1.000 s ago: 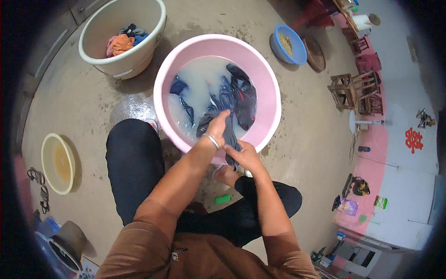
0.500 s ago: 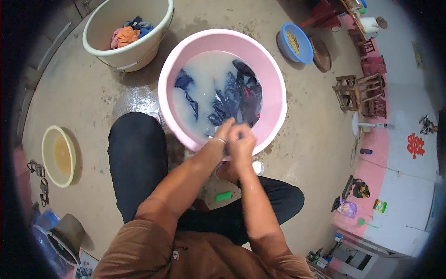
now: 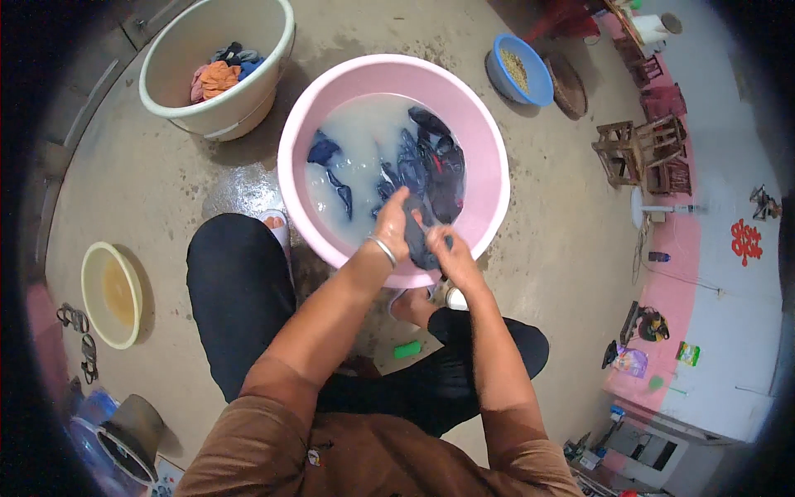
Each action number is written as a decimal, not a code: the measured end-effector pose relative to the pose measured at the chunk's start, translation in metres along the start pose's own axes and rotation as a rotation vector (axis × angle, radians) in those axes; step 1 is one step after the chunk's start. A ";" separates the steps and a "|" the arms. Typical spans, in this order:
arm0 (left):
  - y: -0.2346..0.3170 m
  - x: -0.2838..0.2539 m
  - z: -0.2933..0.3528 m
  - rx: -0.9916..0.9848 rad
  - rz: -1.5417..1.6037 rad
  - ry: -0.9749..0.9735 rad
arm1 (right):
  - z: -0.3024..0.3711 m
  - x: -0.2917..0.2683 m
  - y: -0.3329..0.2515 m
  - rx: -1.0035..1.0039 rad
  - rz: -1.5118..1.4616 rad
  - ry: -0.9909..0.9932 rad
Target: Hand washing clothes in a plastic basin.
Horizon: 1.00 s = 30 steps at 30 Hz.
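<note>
Over the near rim of a pink basin (image 3: pixel 300 132), both my hands hold a small dark grey wet cloth (image 3: pixel 421 247), which may be a sock. My left hand (image 3: pixel 392 226), with a silvery bangle at the wrist, grips its left side. On the right, my right hand (image 3: pixel 455 258) is closed round its other side. The cloth is stretched between them; part of it is covered by my fingers. Cloudy water fills the basin, with dark clothes (image 3: pixel 435 161) soaking at its right and a navy piece (image 3: pixel 323 151) at the left.
A large cream bucket (image 3: pixel 166 91) with clothes stands far left. At the far right are a blue basin (image 3: pixel 540 81) and a wooden stool (image 3: pixel 617 153). A pale yellow basin (image 3: pixel 89 290) of brownish water sits left. Near my feet lies a green object (image 3: pixel 407 349).
My hands, pressed together before, have moved apart, and the grey cloth now shows spread between them. The left hand is slightly higher and the right has shifted rightward.
</note>
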<state>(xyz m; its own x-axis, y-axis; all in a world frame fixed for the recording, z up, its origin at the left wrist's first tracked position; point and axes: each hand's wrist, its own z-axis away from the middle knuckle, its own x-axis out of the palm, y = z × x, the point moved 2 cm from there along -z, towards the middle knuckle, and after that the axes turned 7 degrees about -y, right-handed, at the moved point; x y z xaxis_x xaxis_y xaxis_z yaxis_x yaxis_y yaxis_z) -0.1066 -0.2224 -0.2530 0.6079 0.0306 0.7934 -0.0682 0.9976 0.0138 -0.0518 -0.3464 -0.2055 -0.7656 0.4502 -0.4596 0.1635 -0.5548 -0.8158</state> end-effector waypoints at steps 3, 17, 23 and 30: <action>0.005 -0.020 -0.014 0.064 0.099 0.042 | 0.018 0.010 0.002 0.014 0.373 -0.208; 0.010 -0.066 -0.030 -0.237 0.178 -0.589 | 0.014 0.066 -0.061 -0.406 0.533 0.223; -0.044 -0.027 -0.026 -0.097 -0.161 0.116 | -0.021 0.026 -0.022 -0.234 0.487 0.504; -0.022 -0.012 -0.009 -0.087 -0.058 0.073 | -0.023 0.006 0.016 0.214 0.462 0.287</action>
<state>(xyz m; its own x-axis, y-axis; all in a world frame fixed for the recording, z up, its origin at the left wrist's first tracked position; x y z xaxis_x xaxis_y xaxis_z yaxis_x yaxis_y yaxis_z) -0.1056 -0.2443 -0.2682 0.6652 -0.0262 0.7462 0.0361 0.9993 0.0028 -0.0397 -0.3358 -0.2294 -0.4404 0.2829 -0.8521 0.2880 -0.8544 -0.4325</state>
